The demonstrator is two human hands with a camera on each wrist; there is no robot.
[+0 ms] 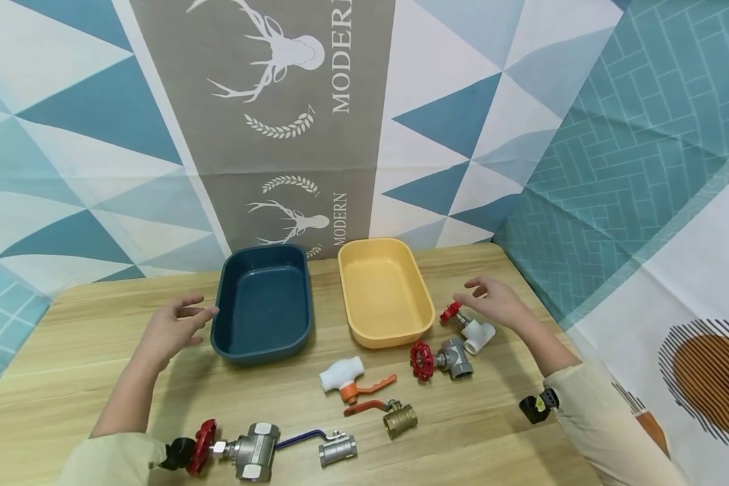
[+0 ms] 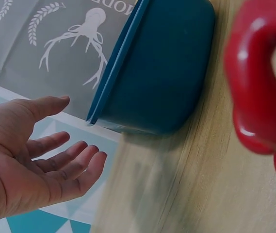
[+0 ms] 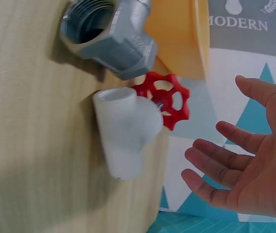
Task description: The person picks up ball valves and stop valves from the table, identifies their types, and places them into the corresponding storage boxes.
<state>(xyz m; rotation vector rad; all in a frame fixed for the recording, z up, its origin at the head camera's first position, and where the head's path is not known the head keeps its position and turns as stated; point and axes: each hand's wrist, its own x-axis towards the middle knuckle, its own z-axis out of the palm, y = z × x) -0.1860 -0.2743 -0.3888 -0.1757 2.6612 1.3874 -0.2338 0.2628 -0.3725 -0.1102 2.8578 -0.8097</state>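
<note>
1. The left hand [image 1: 173, 329] hovered over the wooden table [image 1: 85, 378], just left of the dark blue tray [image 1: 262, 304]. Its fingers were spread and relaxed, holding nothing and not touching the tray.
2. In the left wrist view, that same left hand [image 2: 36, 155] showed an open palm with loosely bent fingers [image 2: 74, 162], apart from the blue tray [image 2: 157, 73]. A blurred red handwheel [image 2: 261, 82] filled the near right edge.
3. The right hand [image 1: 492, 302] hung just above and beside the white plastic valve [image 1: 474, 332] with a small red handwheel [image 1: 450, 312], right of the yellow tray [image 1: 385, 293]. Its fingers were open and gripped nothing.
4. From the right wrist view, the right hand [image 3: 247, 160] was plainly apart from the white valve [image 3: 125, 131] and its red handwheel [image 3: 166, 99], with fingers [image 3: 215, 162] straight. A grey metal valve body [image 3: 111, 34] lay just beside the white one.
5. Near the middle of the table lay a grey metal valve with a red handwheel [image 1: 440, 359], a white ball valve with an orange lever [image 1: 346, 378], and a brass ball valve with an orange-red lever [image 1: 389, 417].
6. Along the near edge sat a large steel valve with a red handwheel [image 1: 237, 449] and a steel ball valve with a blue lever [image 1: 328, 447].
</note>
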